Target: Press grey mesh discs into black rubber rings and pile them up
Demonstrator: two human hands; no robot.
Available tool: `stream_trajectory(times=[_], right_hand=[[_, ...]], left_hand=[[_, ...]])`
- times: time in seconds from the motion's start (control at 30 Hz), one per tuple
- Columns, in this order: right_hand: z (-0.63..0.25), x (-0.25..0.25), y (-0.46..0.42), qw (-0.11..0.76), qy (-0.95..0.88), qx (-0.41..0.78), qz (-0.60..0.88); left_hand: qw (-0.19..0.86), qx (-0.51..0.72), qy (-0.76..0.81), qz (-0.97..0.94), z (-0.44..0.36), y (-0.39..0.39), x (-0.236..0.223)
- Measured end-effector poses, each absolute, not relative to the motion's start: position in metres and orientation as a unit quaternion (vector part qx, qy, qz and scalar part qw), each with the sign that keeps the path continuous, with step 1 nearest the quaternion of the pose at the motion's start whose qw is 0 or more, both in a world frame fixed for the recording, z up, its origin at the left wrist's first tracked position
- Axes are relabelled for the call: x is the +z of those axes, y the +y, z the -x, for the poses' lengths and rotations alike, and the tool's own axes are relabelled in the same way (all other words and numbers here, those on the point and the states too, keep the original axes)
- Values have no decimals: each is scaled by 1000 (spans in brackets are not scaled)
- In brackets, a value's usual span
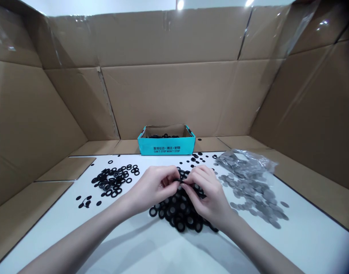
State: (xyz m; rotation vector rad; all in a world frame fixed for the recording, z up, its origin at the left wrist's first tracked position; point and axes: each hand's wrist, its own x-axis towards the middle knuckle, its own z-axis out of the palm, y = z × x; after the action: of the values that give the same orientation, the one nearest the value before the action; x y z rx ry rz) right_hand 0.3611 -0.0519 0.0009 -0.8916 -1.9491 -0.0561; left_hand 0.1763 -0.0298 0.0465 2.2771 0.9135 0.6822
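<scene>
Item: 1 small black ring (179,180), held at mid-desk (151,247), just above a heaped pile of black rings with grey centres (180,214). Grip, left hand (155,188): thumb and forefinger closed on the ring's edge. Grip, right hand (206,186): thumb and forefinger pinched on the opposite edge. Grey disc within the held ring: hidden by the fingertips, cannot tell. Handling, as judged: very light, probably rubbery, giving a little under pressure, unlikely to break; best taken by the outer rim, 1 side per hand, centre left free. Pile: loose, likely to slide if leaned on. Left stock: loose open rings (113,182), scattered and overlapping; easily lifted by the rim or with a fingertip in the hole. Right stock: thin grey discs (257,196), overlapping flat, likely slick and awkward to raise; best taken by a protruding edge. Beside them: 1 clear plastic bag (243,163), slack, with more discs. Rear: 1 teal box (167,146), black pieces inside.
</scene>
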Motion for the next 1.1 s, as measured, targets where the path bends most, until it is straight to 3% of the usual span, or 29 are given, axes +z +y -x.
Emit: stream_trajectory(times=[0.37, 0.5, 0.7, 1.1], right_hand=[[-358, 0, -53, 510, -753, 155, 386], [-360, 2, -52, 491, -695, 318, 418], [-358, 5, -53, 477, -587, 553, 351], [-358, 5, -55, 437, -544, 658, 283]], left_hand=[[280, 205, 335, -876, -171, -31, 57], [292, 257, 303, -870, -168, -29, 60], [242, 290, 262, -888, -171, -33, 62], [196, 286, 263, -900, -173, -38, 61]])
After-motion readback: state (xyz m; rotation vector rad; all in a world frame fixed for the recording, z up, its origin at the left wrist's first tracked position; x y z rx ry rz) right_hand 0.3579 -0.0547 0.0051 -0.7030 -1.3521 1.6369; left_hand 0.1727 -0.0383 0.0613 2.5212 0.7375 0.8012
